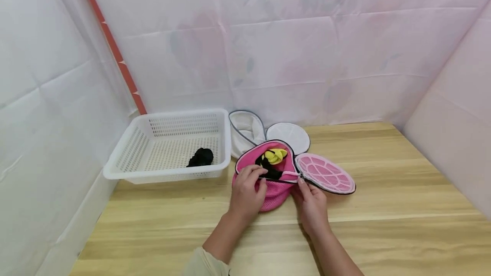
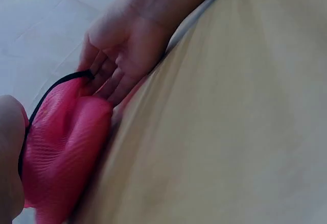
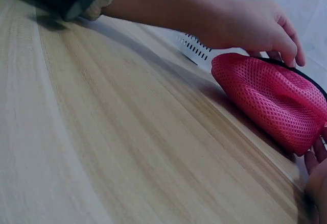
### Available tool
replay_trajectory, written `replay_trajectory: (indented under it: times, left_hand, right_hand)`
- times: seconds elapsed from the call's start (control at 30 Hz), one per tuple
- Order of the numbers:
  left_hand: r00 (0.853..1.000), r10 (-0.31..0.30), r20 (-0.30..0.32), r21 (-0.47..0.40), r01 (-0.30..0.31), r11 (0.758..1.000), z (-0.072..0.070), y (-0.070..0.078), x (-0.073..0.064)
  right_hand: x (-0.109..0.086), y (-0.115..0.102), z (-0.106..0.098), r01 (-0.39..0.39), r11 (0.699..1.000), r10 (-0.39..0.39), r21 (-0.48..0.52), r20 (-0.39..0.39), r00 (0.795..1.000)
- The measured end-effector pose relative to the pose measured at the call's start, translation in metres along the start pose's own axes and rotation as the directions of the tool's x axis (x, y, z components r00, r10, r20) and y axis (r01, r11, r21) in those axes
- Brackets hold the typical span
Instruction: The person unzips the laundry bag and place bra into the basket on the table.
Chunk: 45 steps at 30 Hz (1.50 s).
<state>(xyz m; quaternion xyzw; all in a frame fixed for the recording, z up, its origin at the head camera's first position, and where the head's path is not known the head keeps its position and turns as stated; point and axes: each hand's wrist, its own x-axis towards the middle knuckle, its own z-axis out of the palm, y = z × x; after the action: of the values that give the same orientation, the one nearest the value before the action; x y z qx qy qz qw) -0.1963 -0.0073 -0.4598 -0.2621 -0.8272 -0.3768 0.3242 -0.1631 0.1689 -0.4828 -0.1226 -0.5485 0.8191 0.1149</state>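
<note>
A pink mesh laundry bag [image 1: 274,188] stands on the table with its black-edged mouth open and its round pink lid [image 1: 326,173] folded out to the right. Inside lie a yellow cloth piece [image 1: 274,156] and a black cloth piece [image 1: 271,171]. My left hand [image 1: 248,191] holds the bag's front left rim, fingers bent over the edge; the right wrist view shows this left hand [image 3: 255,27] from the side. My right hand [image 1: 313,205] pinches the rim where lid and bag join, thumb on top. In the left wrist view the right hand [image 2: 133,45] grips the black edging.
A white plastic basket [image 1: 128,173] stands at the left with a black cloth bundle [image 1: 201,157] in it. Behind the pink bag sits a white laundry bag [image 1: 245,133], its round white lid [image 1: 288,136] laid out. Sheeted walls [image 1: 287,54] surround the wooden table [image 1: 402,225].
</note>
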Motion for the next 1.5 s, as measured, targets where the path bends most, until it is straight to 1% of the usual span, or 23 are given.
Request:
replay_trajectory:
  times: [0.07, 0.13, 0.2, 0.23, 0.27, 0.3, 0.33, 0.4, 0.47, 0.5, 0.57, 0.63, 0.7, 0.73, 0.83, 0.97, 1.03, 1.13, 1.2, 1.3, 1.37, 1.43, 1.5]
  left_hand:
    - [0.999, -0.026, 0.045, 0.004, 0.026, 1.000, -0.005, -0.002, 0.007]
    - [0.993, -0.051, 0.108, 0.010, 0.050, 0.999, -0.010, -0.002, 0.017]
    - [0.976, -0.086, 0.198, 0.016, 0.084, 0.996, -0.017, -0.003, 0.028]
    - [0.962, -0.102, 0.253, 0.023, 0.100, 0.995, -0.020, -0.003, 0.033]
    - [0.942, -0.120, 0.314, 0.032, 0.116, 0.993, -0.023, -0.003, 0.039]
    - [0.915, -0.139, 0.379, 0.047, 0.131, 0.990, -0.026, -0.004, 0.044]
    - [0.882, -0.156, 0.445, 0.065, 0.142, 0.988, -0.028, -0.004, 0.050]
    - [0.806, -0.180, 0.564, 0.115, 0.139, 0.984, -0.031, -0.005, 0.059]
    - [0.736, -0.184, 0.651, 0.154, 0.109, 0.982, -0.032, -0.006, 0.067]
    - [0.705, -0.174, 0.688, 0.165, 0.082, 0.983, -0.032, -0.006, 0.071]
    - [0.656, -0.143, 0.741, 0.175, 0.016, 0.984, -0.031, -0.007, 0.076]
    - [0.617, -0.112, 0.779, 0.176, -0.042, 0.984, -0.029, -0.006, 0.081]
    - [0.582, -0.097, 0.807, 0.184, -0.092, 0.979, -0.026, -0.005, 0.084]
    - [0.570, -0.102, 0.815, 0.195, -0.105, 0.975, -0.024, -0.004, 0.085]
    - [0.544, -0.136, 0.828, 0.240, -0.123, 0.963, -0.019, -0.002, 0.087]
    - [0.529, -0.201, 0.825, 0.319, -0.140, 0.937, -0.011, 0.000, 0.086]
    - [0.528, -0.214, 0.822, 0.347, -0.166, 0.923, -0.007, 0.001, 0.086]
    - [0.532, -0.204, 0.821, 0.367, -0.219, 0.904, -0.001, 0.005, 0.085]
    - [0.541, -0.196, 0.818, 0.379, -0.251, 0.891, 0.002, 0.009, 0.085]
    - [0.535, -0.206, 0.819, 0.414, -0.304, 0.858, 0.006, 0.015, 0.082]
    - [0.540, -0.209, 0.815, 0.439, -0.340, 0.832, 0.010, 0.018, 0.080]
    - [0.532, -0.209, 0.820, 0.453, -0.383, 0.805, 0.015, 0.020, 0.077]
    - [0.528, -0.202, 0.825, 0.454, -0.406, 0.793, 0.020, 0.020, 0.074]
  right_hand:
    - [0.000, 0.002, 0.001, 0.051, 0.996, -0.052, -0.078, -0.019, 0.998]
    - [0.000, 0.003, 0.001, 0.107, 0.978, -0.117, -0.177, -0.046, 0.992]
    - [-0.001, 0.003, 0.002, 0.153, 0.951, -0.176, -0.267, -0.068, 0.982]
    - [-0.002, 0.003, 0.002, 0.173, 0.940, -0.203, -0.294, -0.072, 0.977]
    - [-0.003, 0.004, 0.003, 0.190, 0.931, -0.223, -0.311, -0.075, 0.972]
    - [-0.003, 0.004, 0.003, 0.205, 0.924, -0.241, -0.322, -0.075, 0.968]
    - [-0.004, 0.005, 0.004, 0.217, 0.921, -0.252, -0.323, -0.073, 0.965]
    - [-0.004, 0.007, 0.005, 0.230, 0.921, -0.264, -0.316, -0.070, 0.962]
    - [-0.004, 0.007, 0.006, 0.229, 0.920, -0.264, -0.316, -0.069, 0.962]
    - [-0.005, 0.008, 0.006, 0.227, 0.921, -0.261, -0.317, -0.070, 0.963]
    - [-0.005, 0.008, 0.006, 0.222, 0.922, -0.256, -0.319, -0.070, 0.964]
    - [-0.005, 0.008, 0.006, 0.223, 0.921, -0.257, -0.320, -0.069, 0.964]
    - [-0.004, 0.009, 0.006, 0.227, 0.921, -0.260, -0.317, -0.066, 0.963]
    - [-0.004, 0.009, 0.006, 0.229, 0.919, -0.263, -0.320, -0.066, 0.963]
    - [-0.004, 0.009, 0.006, 0.230, 0.915, -0.266, -0.333, -0.068, 0.962]
    - [-0.004, 0.009, 0.006, 0.218, 0.912, -0.260, -0.348, -0.077, 0.963]
    - [-0.005, 0.008, 0.006, 0.213, 0.914, -0.254, -0.345, -0.080, 0.964]
    - [-0.005, 0.006, 0.006, 0.213, 0.913, -0.255, -0.348, -0.078, 0.964]
    - [-0.005, 0.005, 0.006, 0.216, 0.911, -0.257, -0.352, -0.074, 0.964]
    - [-0.005, 0.004, 0.006, 0.217, 0.907, -0.258, -0.361, -0.069, 0.964]
    - [-0.004, 0.004, 0.005, 0.213, 0.909, -0.253, -0.358, -0.068, 0.965]
    - [-0.004, 0.004, 0.005, 0.211, 0.912, -0.249, -0.353, -0.066, 0.966]
    - [-0.004, 0.005, 0.004, 0.209, 0.916, -0.244, -0.342, -0.063, 0.968]
